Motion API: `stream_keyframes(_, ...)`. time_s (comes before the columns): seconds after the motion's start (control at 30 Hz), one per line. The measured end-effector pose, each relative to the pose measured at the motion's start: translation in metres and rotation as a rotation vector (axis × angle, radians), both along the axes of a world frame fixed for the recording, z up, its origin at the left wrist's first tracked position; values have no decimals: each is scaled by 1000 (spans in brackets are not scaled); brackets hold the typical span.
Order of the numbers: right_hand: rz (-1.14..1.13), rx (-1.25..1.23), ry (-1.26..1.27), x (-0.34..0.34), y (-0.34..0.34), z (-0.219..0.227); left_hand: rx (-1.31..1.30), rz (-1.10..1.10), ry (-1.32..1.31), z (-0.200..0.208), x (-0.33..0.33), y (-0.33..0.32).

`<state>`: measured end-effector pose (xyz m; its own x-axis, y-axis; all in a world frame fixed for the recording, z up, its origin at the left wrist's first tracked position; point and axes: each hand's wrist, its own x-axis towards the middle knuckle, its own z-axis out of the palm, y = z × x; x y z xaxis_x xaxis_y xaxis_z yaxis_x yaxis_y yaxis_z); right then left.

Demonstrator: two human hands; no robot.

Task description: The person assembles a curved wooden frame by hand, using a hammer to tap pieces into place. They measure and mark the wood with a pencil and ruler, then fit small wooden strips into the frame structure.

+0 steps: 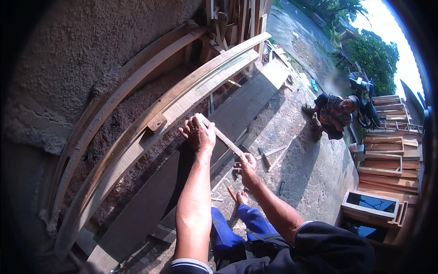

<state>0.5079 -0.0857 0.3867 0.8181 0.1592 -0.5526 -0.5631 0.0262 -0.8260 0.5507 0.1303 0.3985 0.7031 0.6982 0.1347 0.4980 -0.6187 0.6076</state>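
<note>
A thin, pale strip that looks like wood [229,141] spans the gap between my two hands. My left hand [199,133] is closed over its far end, close to the edge of a long wooden beam [180,102]. At the near end, my right hand [247,166] grips the strip with curled fingers. A small wooden block [157,122] sits against the side of the beam, left of my left hand. Beneath my hands lies a wide dark board [235,107], partly in shadow.
A person [335,112] squats on the paved ground at the right, near a motorcycle [367,107]. Wooden frames [383,155] are stacked along the right side. A hammer-like tool [264,156] and loose sticks [279,156] lie on the ground. A rough wall [82,55] stands left.
</note>
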Motion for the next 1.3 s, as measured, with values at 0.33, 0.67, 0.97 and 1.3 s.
stream_keyframes(0.33, -115, 4, 22, -4, 12, -4, -16, -67, 60, -17, 0, 12)
stream_keyframes(0.67, -74, 12, 14, -3, 12, 3, 70, -92, 71, -27, -1, 22)
stream_keyframes(0.97, -119, 66, 47, -2, 14, 3, 60, -130, 74, -25, -1, 27)
stream_keyframes(1.3, -252, 53, 29, -16, 18, 12, 106, -121, 111, -25, 0, 28)
